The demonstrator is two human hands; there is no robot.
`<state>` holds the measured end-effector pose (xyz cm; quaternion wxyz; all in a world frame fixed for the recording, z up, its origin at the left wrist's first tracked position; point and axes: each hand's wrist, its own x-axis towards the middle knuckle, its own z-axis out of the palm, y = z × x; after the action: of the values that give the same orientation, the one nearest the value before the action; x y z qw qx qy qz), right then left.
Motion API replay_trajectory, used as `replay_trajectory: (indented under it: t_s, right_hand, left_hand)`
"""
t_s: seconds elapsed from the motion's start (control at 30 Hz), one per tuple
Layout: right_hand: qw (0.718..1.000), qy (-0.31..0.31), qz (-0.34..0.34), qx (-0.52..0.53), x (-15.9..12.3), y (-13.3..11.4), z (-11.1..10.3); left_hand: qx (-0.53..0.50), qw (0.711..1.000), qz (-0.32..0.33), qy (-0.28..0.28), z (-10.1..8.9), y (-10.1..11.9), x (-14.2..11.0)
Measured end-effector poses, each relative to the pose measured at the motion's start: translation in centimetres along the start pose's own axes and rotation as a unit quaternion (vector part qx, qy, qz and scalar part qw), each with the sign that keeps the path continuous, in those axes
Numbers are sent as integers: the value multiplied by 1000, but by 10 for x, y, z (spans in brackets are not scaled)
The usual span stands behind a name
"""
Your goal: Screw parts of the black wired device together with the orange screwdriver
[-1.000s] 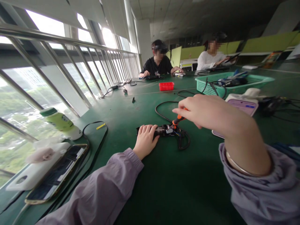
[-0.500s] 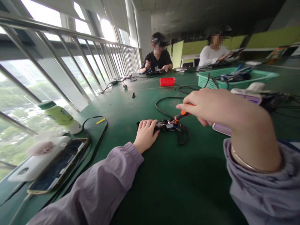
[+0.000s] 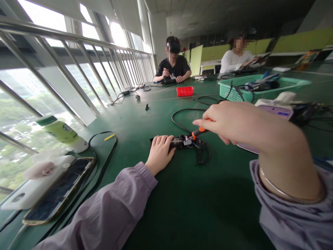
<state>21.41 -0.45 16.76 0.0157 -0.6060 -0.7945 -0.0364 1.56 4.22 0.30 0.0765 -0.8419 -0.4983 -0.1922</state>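
Pinning black cylindrical device [image 3: 179, 142] flat on green table [image 3: 182, 211] w/ L hand [image 3: 159, 154]: part-closed, w/ fingers bent over the barrel and thumb along the near side. Holding orange-and-black screwdriver [image 3: 199, 132] in R hand [image 3: 231, 119], mostly closed round the handle, wrist high; can't tell exact grip of hidden fingers. Angled down-left, w/ tip at or v. near the device's exposed R end, by thin wires [image 3: 198, 145]. Can't confirm contact or any turning at this res. Looks braced OK for tool work, IMO; could slip if pushed sideways.

Looped close to the same end: black cable [image 3: 183, 110], running up behind the device. Farther back on table: red tray [image 3: 185, 91], small black part [image 3: 147, 107], teal basket [image 3: 230, 92] w/ cables etc. Off to L: bottle [image 3: 63, 133] and phone [image 3: 59, 191]. Across table: person in black [image 3: 174, 66], also handling a dark item, + person in white [image 3: 230, 62].
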Motion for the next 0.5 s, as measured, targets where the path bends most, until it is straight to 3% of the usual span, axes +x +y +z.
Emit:
replay_trajectory:
  t_s: [0.2, 0.4, 0.5]
  right_hand:
    - [996, 72, -55, 15, -2, 2, 5]
    - [999, 40, -15, 12, 2, -6, 8]
    - [998, 57, -33, -7, 1, -5, 11]
  left_hand:
    - [-3, 1000, 1, 0, 0, -1, 0]
    - [-1, 1000, 2, 0, 1, -1, -1]
    - [-7, 1000, 1, 2, 1, -1, -1]
